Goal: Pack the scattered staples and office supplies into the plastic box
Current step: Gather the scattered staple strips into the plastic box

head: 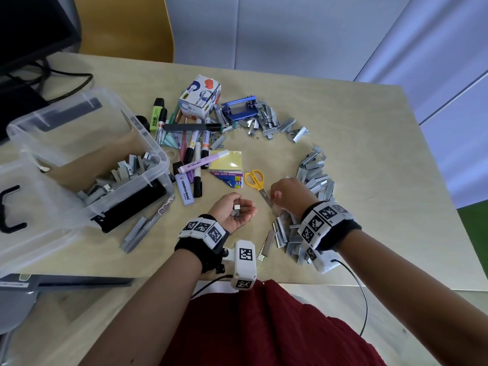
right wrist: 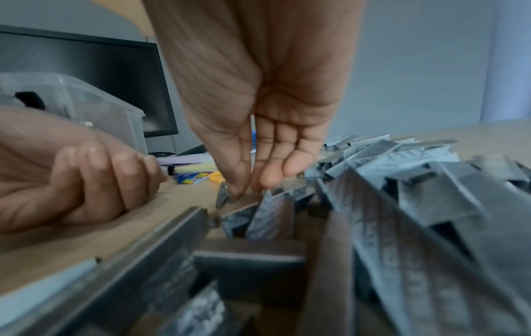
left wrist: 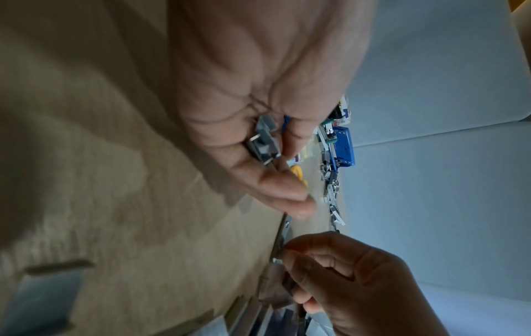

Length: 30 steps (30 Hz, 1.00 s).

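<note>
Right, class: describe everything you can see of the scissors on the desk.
The scissors are small, with yellow plastic loop handles and short closed grey metal blades. They lie flat on the desk, handles away from the person, tips toward the right hand, whose fingers reach down at the tips. Sticky notes lie just left of them.

Light wood table [head: 356, 128]. On it: clear plastic box [head: 148, 143] at left, marker pile [head: 192, 143], tape dispenser carton [head: 200, 99], blue stapler [head: 239, 110], yellow sticky pad [head: 229, 159], sticky-flag pack [head: 229, 178], yellow scissors [head: 255, 180], staple strips [head: 315, 178] arcing along right side to near edge.
</note>
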Available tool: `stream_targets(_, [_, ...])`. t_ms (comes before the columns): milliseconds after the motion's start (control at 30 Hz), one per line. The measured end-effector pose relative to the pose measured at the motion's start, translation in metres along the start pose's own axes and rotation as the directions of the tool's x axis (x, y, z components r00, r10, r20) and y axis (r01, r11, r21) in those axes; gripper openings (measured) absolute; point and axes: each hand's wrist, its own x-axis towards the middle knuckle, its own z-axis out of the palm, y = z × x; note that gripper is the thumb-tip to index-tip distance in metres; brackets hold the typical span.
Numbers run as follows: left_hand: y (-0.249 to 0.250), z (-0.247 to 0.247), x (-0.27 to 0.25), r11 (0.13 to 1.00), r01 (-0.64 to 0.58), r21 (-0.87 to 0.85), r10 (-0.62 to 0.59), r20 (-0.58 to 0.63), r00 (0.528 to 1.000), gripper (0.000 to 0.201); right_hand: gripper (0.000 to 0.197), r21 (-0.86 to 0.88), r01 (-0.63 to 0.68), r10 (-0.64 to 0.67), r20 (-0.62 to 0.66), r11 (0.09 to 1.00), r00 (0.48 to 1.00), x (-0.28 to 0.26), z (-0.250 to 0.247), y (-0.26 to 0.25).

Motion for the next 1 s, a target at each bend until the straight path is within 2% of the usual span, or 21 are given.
stream_targets(133, [-0.001,-0.002,0.001,1.0,0.0,-0.022,0.0,0.02,1.0,0.043,0.022,0.01,0.018,-0.017,-0.01,1.0,1.0,0.0,0.001,-0.003])
stream_targets(233, [-0.003,-0.001,0.003,1.0,0.0,-0.026,0.001,0.032,1.0,0.043,0.021,0.098,0.023,-0.015,-0.08,0.995,0.997,-0.004,-0.005,-0.007])
stream_targets(333, [-0.003,0.002,0.004,1.0,-0.002,-0.013,0.003,0.041,0.999,0.042,0.016,0.221,0.141,-0.102,-0.18,0.965,0.978,-0.011,-0.016,-0.021])
stream_targets(467, [-0.003,0.005,0.005,1.0,0.003,-0.002,-0.003,0.038,0.999,0.041,0.015,0.257,0.237,-0.198,-0.169,0.937,0.966,-0.021,-0.019,-0.034])
stream_targets(567, [-0.003,0.002,0.006,0.998,0.018,0.068,-0.018,0.004,1.0,0.041,0.017,0.23,0.19,-0.155,-0.161,0.954,0.975,-0.025,-0.019,-0.022])
stream_targets(667, [-0.003,-0.002,0.008,0.991,0.028,0.131,-0.026,-0.015,1.0,0.043,0.016,0.121,0.118,-0.111,-0.062,0.986,0.992,-0.033,-0.012,-0.007])
stream_targets(800, [-0.004,-0.001,0.009,0.991,0.023,0.128,-0.019,-0.033,0.999,0.042,0.017,0.078,0.02,-0.023,0.041,0.997,0.999,-0.041,0.006,-0.003])
stream_targets(1000, [-0.005,0.001,0.008,0.993,0.003,0.114,0.003,-0.052,0.999,0.041,0.019,0.037,-0.052,0.052,0.003,0.998,0.999,-0.038,0.022,-0.015])
